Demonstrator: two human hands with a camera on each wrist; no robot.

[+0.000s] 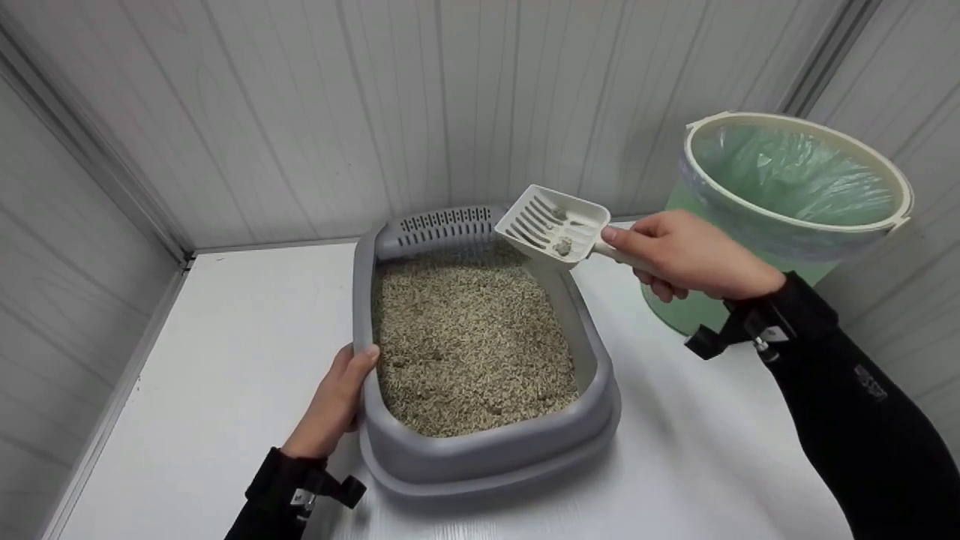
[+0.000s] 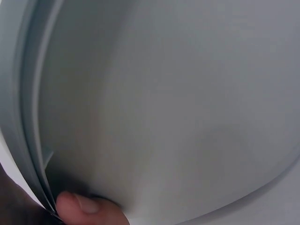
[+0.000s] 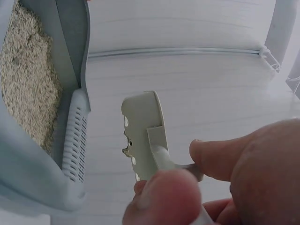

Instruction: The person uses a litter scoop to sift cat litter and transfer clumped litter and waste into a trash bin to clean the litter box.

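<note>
A grey litter box (image 1: 480, 450) full of tan litter pellets (image 1: 469, 337) stands on the white floor. My left hand (image 1: 337, 397) grips its left rim, thumb over the edge; in the left wrist view the thumb (image 2: 82, 208) presses on the grey wall (image 2: 164, 103). My right hand (image 1: 686, 255) holds the handle of a cream slotted scoop (image 1: 553, 223), raised above the box's far right corner. A few clumps (image 1: 562, 245) lie in the scoop. The right wrist view shows the scoop (image 3: 143, 131) from behind, beside the box (image 3: 75, 140).
A pale green bin (image 1: 795, 195) with a cream rim and a green liner bag stands at the right, just behind my right hand. White panelled walls close in at the back, left and right. Bare white floor (image 1: 240, 352) lies left of the box.
</note>
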